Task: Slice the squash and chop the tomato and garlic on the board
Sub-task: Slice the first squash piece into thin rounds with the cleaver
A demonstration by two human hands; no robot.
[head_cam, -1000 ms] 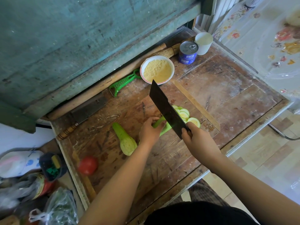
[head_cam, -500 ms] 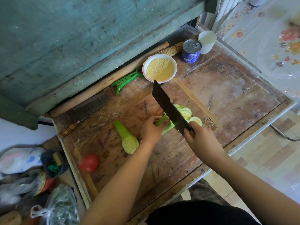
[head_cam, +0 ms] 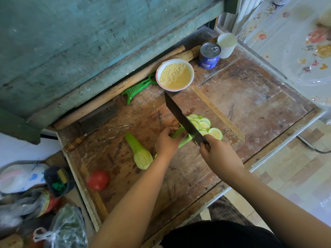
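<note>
On the worn wooden board (head_cam: 179, 176), my left hand (head_cam: 165, 143) holds down a light green squash half (head_cam: 181, 138). My right hand (head_cam: 217, 156) grips the handle of a dark cleaver (head_cam: 182, 119), whose blade stands on the squash's cut end. Several thin round squash slices (head_cam: 205, 126) lie piled just right of the blade. A second squash half (head_cam: 140, 153) lies to the left of my left hand. A red tomato (head_cam: 98, 179) sits near the board's left edge. I see no garlic.
A bowl of yellow powder (head_cam: 175, 75), a green peeler (head_cam: 138, 88), a blue tin can (head_cam: 209, 55) and a white cup (head_cam: 226, 44) stand at the back. A serrated knife (head_cam: 93, 124) lies at back left. Bags and jars crowd the floor at left.
The cleaver has moved slightly along the squash between cuts; both hands keep their hold. The view has shifted a little.
</note>
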